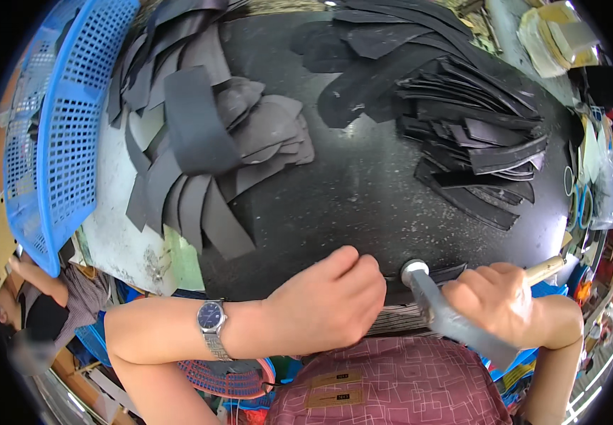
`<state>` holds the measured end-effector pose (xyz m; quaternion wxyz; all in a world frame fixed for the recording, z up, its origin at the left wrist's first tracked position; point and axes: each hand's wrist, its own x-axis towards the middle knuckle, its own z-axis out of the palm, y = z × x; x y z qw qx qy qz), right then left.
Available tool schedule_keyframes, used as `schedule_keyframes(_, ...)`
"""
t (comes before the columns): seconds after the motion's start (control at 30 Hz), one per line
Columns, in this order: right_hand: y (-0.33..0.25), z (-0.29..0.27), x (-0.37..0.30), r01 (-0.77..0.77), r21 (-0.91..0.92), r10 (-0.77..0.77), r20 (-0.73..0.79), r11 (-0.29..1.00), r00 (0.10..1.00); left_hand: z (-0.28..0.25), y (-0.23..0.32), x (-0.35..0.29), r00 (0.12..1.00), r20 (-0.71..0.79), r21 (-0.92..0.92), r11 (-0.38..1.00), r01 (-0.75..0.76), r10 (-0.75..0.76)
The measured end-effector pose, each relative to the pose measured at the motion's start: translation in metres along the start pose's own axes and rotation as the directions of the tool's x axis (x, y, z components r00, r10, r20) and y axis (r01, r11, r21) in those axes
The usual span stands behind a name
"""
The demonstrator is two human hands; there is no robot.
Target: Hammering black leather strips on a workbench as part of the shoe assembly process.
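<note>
My right hand (494,301) is wrapped round the wooden handle of a hammer (455,319), near its grey metal head. The hammer's round, shiny face is close to the near edge of the black worktop (285,219). A narrow black strip (450,273) lies at that edge, partly hidden by the hammer and my right hand. Just left of the hammer is my left hand (331,301), closed, with its knuckles up. Its fingertips are turned under, so what they grip is hidden. A wristwatch (211,316) is on my left wrist.
Flat dark grey strips (200,127) are heaped at the far left; folded black strips (491,134) are piled at the right. A blue plastic basket (72,127) stands at the left edge. Scissors (585,205) are at the right. Another person (58,297) is at the lower left.
</note>
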<state>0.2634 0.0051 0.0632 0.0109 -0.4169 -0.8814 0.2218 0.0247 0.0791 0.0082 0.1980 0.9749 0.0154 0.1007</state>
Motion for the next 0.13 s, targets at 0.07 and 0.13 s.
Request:
schedule_keyframes(0.07,-0.002,-0.001,0.006,0.013,0.035,-0.011,-0.049,0.999,0.999,-0.003,0.008,-0.007,0.997,0.033,0.141,0.988,-0.07,0.066)
schedule_keyframes(0.13,-0.012,0.0,0.011,0.024,-0.027,-0.023,0.041,0.999,0.999,-0.002,0.01,-0.01,0.991,0.059,0.287,0.948,-0.135,0.123)
